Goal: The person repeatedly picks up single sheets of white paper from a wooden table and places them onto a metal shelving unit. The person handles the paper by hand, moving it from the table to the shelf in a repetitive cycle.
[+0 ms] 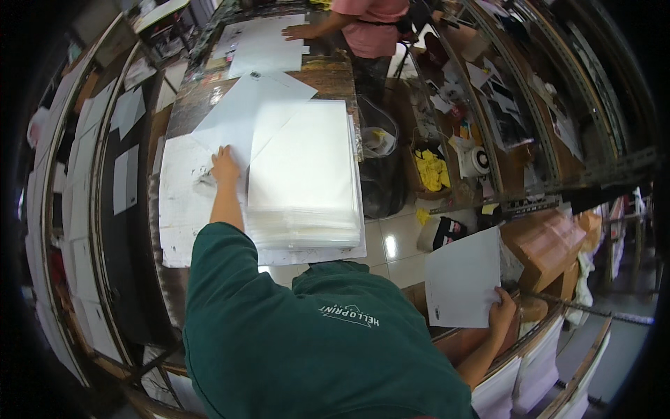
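Observation:
My left hand [225, 167] rests on the worktable with its fingers stretched out. Its fingertips touch the near part of a white sheet [237, 108] that lies at an angle with a small dark mark at its far corner. Just right of this hand stands a thick stack of whitish, partly see-through sheets [300, 160], squared up and overlapping the angled sheet. Out to my right, my right hand [501, 311] grips the edge of another white sheet [462, 279] with a small dark print near its lower corner.
Across the table [199, 101], a person in a pink top [373, 28] lays a hand on a white sheet [269, 45]. Drying racks [84, 209] with sheets stand at left. A black bin bag [380, 167], shelves [502, 91] and cardboard boxes [544, 244] are at right.

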Tool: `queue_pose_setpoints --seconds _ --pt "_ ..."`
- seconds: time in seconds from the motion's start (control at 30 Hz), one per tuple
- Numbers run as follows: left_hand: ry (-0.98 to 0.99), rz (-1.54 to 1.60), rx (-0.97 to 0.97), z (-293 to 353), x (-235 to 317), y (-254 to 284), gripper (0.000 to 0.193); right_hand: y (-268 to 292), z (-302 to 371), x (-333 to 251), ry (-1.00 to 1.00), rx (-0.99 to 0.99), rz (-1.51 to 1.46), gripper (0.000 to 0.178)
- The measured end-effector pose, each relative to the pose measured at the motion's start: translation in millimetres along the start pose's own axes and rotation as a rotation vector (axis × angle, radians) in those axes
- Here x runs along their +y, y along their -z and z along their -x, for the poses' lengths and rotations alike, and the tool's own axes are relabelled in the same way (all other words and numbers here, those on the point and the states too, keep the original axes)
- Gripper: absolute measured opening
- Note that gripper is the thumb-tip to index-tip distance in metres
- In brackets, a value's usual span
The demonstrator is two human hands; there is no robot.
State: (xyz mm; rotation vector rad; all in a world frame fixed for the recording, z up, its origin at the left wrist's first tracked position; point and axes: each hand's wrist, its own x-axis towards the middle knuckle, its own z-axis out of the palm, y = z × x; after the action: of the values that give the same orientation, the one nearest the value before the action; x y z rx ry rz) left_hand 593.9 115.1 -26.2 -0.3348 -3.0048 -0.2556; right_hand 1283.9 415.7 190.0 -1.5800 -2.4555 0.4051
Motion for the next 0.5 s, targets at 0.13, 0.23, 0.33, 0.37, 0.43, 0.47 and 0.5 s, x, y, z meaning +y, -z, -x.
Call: queue_pose_setpoints --seconds 0.13,0.23,0.33,0.37,0.43,0.47,0.5 --pt "-0.314 -0.035 -0.113 -32 -31 -23 0.054 -3 25 7 -0.037 0.017 -0.086 0.045" --pt "-0.718 0.028 0.074 -51 -79 -47 0.047 -9 24 -10 -0.145 0.009 -0.221 0.044" --pt "-0.852 -0.002 0.159 -47 -94 -42 0.028 -23 21 13 -0.068 0.038 -0.026 0.046" --pt "-0.632 -0.042 -0.054 -38 -82 -29 0.024 -24 16 15 -0.026 0.043 -0.055 0.047" --pt "-0.655 -0.163 0.016 -49 -97 -41 0.02 -22 8 11 -0.01 0.019 -0.034 0.044" --pt "-0.646 -0.103 0.031 -46 -89 -32 0.021 -15 1 1 -0.046 -0.002 -0.066 0.043" --pt "-0.684 -0.071 0.185 -29 -111 -29 0.022 -19 -20 -5 -0.02 -0.02 -0.064 0.043"
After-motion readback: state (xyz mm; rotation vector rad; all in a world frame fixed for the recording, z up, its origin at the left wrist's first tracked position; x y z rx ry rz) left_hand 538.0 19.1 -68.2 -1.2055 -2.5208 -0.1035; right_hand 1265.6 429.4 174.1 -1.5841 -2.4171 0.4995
